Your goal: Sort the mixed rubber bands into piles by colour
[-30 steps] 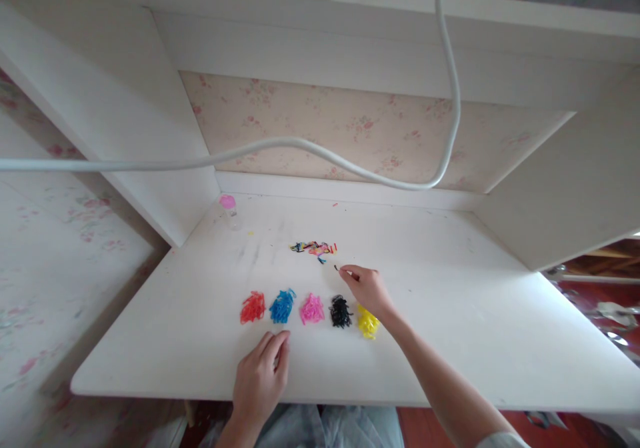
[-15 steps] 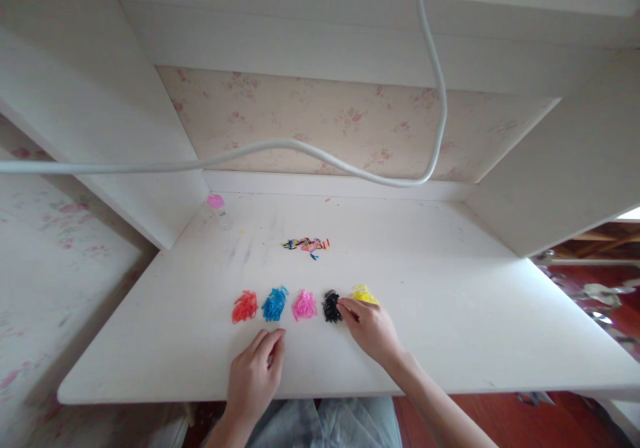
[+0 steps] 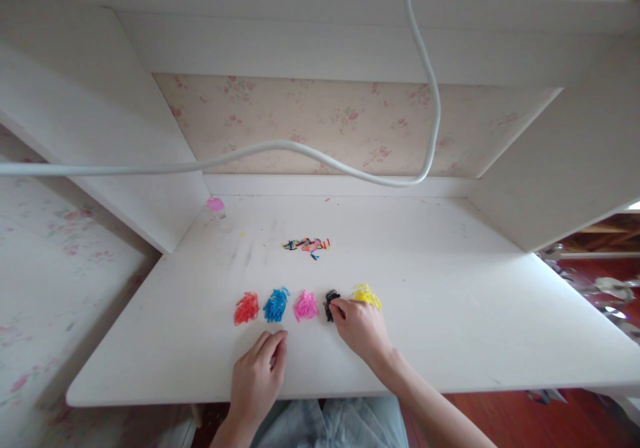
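Five small heaps of rubber bands lie in a row on the white desk: red rubber bands (image 3: 247,309), blue rubber bands (image 3: 276,305), pink rubber bands (image 3: 305,306), black rubber bands (image 3: 330,297) and yellow rubber bands (image 3: 367,294). My right hand (image 3: 364,331) pinches at the black heap, its fingertips covering part of it. The same hand partly hides the yellow heap. My left hand (image 3: 259,368) rests near the front edge, below the red and blue heaps, fingers curled and thumb against them. What it holds, if anything, is hidden.
Farther back on the desk (image 3: 425,248) lies a mixed multicoloured cluster of bands (image 3: 307,244). A clear container with a pink lid (image 3: 215,205) stands at the back left. A white cable (image 3: 280,145) crosses the upper view. White side panels flank the desk.
My right hand has shifted slightly left, farther over the black rubber bands, covering more of them. My left hand stays curled in nearly the same place. The view has shifted slightly.
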Demonstrator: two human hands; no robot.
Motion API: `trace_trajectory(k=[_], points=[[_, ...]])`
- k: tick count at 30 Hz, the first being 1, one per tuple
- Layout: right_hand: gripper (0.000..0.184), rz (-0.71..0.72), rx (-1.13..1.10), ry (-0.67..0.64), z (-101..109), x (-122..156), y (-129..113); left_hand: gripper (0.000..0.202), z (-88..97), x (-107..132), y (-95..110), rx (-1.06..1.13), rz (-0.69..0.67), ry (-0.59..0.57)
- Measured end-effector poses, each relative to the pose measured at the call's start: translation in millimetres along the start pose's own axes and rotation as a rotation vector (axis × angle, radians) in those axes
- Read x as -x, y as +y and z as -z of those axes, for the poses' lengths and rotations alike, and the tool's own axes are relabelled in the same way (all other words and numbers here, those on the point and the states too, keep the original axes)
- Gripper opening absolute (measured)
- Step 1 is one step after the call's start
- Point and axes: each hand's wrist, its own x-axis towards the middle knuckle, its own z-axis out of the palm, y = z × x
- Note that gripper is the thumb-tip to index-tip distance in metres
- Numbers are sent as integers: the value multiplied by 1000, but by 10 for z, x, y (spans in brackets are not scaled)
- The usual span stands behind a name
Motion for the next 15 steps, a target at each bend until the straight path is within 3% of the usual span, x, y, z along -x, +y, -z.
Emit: trace_trajectory(k=[10, 15], points=[[32, 7, -89, 47, 98, 90, -23, 21, 1, -4, -16, 67, 41, -33], [36, -103, -341, 166, 142, 233, 222, 23, 104, -72, 44, 137, 93, -74]])
